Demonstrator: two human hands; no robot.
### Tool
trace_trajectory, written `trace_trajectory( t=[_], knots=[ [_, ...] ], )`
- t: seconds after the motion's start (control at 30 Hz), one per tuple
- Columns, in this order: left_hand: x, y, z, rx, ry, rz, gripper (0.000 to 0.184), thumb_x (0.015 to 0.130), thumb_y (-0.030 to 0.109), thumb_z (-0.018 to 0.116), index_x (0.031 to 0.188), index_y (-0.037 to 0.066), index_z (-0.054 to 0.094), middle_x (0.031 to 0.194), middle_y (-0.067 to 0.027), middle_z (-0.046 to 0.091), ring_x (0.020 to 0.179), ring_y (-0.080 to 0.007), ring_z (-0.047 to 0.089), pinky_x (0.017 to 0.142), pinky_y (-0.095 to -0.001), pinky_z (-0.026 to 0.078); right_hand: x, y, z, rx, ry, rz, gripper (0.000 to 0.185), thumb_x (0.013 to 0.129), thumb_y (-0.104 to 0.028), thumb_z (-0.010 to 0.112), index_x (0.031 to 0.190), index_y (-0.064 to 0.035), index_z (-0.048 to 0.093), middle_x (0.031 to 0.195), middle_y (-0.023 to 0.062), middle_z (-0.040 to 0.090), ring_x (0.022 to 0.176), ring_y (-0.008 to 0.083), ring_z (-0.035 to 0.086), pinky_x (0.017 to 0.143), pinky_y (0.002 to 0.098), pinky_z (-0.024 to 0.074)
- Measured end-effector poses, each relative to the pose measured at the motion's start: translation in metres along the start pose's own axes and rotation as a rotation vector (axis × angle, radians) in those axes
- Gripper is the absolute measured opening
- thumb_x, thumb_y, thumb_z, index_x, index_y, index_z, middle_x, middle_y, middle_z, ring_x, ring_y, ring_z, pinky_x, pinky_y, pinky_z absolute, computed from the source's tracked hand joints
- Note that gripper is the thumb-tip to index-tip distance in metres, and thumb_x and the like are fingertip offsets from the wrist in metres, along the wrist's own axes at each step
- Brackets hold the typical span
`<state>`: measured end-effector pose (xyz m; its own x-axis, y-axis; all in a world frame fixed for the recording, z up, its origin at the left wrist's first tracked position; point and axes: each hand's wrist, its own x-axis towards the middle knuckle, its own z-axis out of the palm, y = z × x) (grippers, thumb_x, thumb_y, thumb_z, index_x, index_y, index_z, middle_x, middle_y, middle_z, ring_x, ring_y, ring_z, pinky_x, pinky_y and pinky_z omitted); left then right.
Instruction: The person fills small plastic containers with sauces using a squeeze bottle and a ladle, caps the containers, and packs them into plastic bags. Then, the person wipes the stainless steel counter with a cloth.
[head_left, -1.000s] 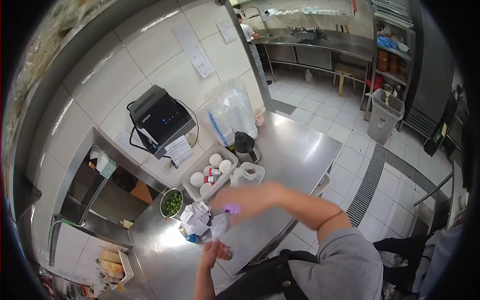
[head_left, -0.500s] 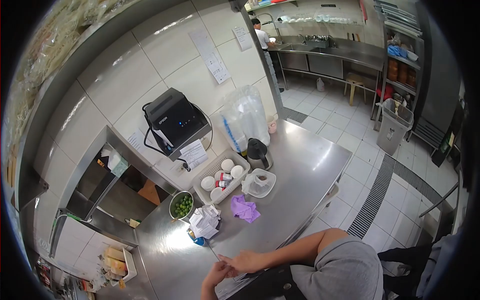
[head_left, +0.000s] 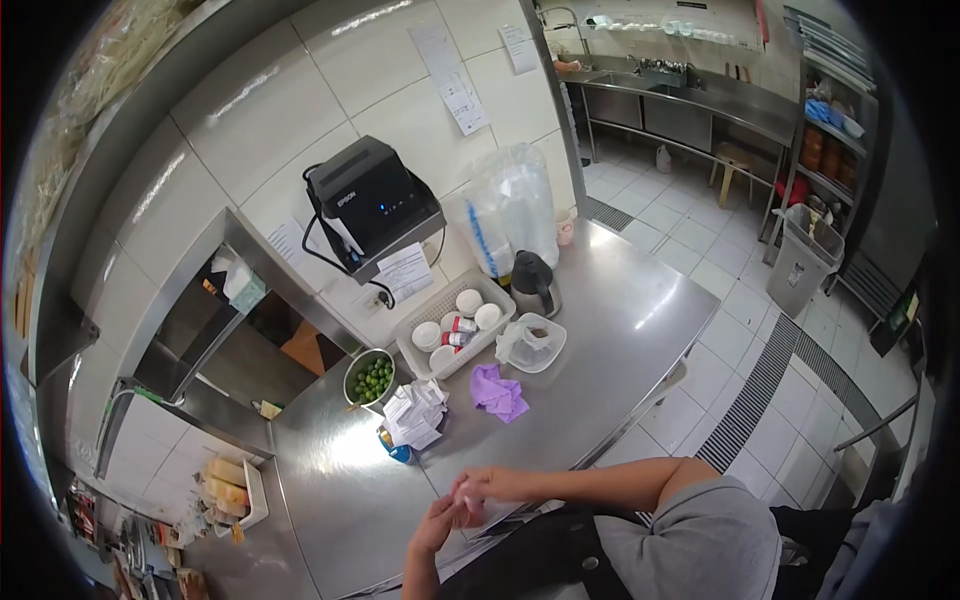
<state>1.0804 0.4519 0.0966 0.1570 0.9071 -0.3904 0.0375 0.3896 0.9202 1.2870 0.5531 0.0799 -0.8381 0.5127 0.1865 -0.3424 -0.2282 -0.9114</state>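
Over the front edge of the steel counter [head_left: 620, 290], my left hand [head_left: 437, 520] and my right hand [head_left: 482, 486] meet in front of the dark apron. Their fingers touch and overlap, and motion smears them, so I cannot make out whether anything lies between them. Beyond my hands is a purple cloth [head_left: 498, 393], crumpled on the counter. Left of it lie a pile of white paper slips [head_left: 415, 412] and a small blue object [head_left: 395, 450]. A metal bowl of green limes [head_left: 372, 379] stands behind the slips.
A white basket [head_left: 412, 352] holds several white tubs. Near it are a clear plastic container [head_left: 543, 343], a dark-topped jug [head_left: 533, 283] and clear plastic bags [head_left: 515, 205]. A black printer [head_left: 370, 200] hangs on the wall. A grey bin [head_left: 803, 260] stands on the tiled floor.
The view has shifted, so the counter items sit further right and slightly higher. My hands have risen a little, still touching. The person at the far sink is mostly out of sight now.
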Motion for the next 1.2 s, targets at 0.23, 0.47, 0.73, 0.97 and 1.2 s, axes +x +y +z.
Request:
trace_trajectory(
  t=[0.23,0.47,0.73,0.97,1.2],
  knots=[
    [0.024,0.026,0.032,-0.068,0.139,0.165,0.025,0.107,0.022,0.049,0.109,0.004,0.066,0.096,0.0002,0.066,0.087,-0.007,0.059,0.077,-0.0238,0.048,0.004,-0.049,-0.006,-1.336,0.253,-0.21,0.031,0.102,-0.038,0.054,0.11,-0.0102,0.066,0.113,0.0066,0.058,0.098,0.0233,0.056,0.088,0.04,0.0437],
    [0.027,0.03,0.033,0.221,0.316,0.291,0.024,0.105,0.02,0.05,0.1,0.003,0.068,0.075,0.001,0.06,0.069,-0.0082,0.054,0.061,-0.0259,0.044,0.012,-0.03,-0.006,-0.682,0.201,-0.405,0.03,0.099,-0.031,0.061,0.085,-0.0061,0.072,0.121,0.0089,0.06,0.111,0.0212,0.054,0.091,0.0378,0.0443],
    [0.012,0.04,0.046,0.032,0.364,0.455,0.032,0.109,0.029,0.048,0.098,0.003,0.063,0.075,0.003,0.059,0.065,-0.007,0.051,0.059,-0.0271,0.043,0.023,-0.052,0.009,-0.821,0.157,-0.039,0.028,0.099,-0.028,0.059,0.098,-0.001,0.066,0.112,0.0115,0.058,0.107,0.023,0.055,0.093,0.0371,0.0423],
    [0.005,0.005,0.028,0.072,0.455,0.222,0.022,0.102,0.022,0.06,0.092,0.003,0.064,0.075,-0.0044,0.057,0.063,-0.0122,0.053,0.059,-0.0285,0.043,0.03,-0.038,0.019,-0.998,0.146,-0.291,0.029,0.089,-0.021,0.073,0.076,-0.0018,0.057,0.105,0.0121,0.057,0.104,0.0253,0.053,0.092,0.039,0.0402],
    [-0.026,0.015,0.026,0.876,0.573,0.476,0.009,0.08,0.009,0.072,0.086,0.004,0.067,0.106,-0.0104,0.057,0.104,-0.0295,0.057,0.086,-0.0375,0.05,0.016,-0.006,-0.005,-0.269,0.028,0.396,0.025,0.101,-0.021,0.061,0.083,-0.0035,0.062,0.082,0.0022,0.058,0.079,0.0125,0.055,0.075,0.0282,0.0451]
  ],
)
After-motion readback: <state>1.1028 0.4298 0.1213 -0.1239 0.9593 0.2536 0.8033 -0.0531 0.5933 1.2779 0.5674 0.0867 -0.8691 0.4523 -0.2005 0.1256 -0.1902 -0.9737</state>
